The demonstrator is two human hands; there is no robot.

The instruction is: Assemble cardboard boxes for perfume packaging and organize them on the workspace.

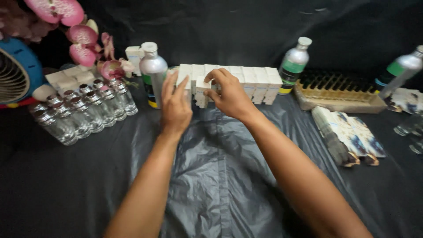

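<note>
A row of small white boxes (pixel 246 76) stands at the middle back of the black-covered table. My right hand (pixel 229 94) grips one small white box (pixel 203 88) at the front left of that row, fingers curled over its top. My left hand (pixel 175 107) is raised flat beside it, fingers straight and apart, touching the left end of the row and holding nothing. A silver bottle with a white cap (pixel 152 70) stands just left of my left hand.
Several clear glass vials with silver caps (pixel 83 110) stand at the left, near pink artificial flowers (pixel 81 39) and a blue fan (pixel 15 75). Two more silver bottles (pixel 293 64) (pixel 401 70), a wooden tray of vials (pixel 339 94) and flat printed cartons (pixel 348 136) lie at the right.
</note>
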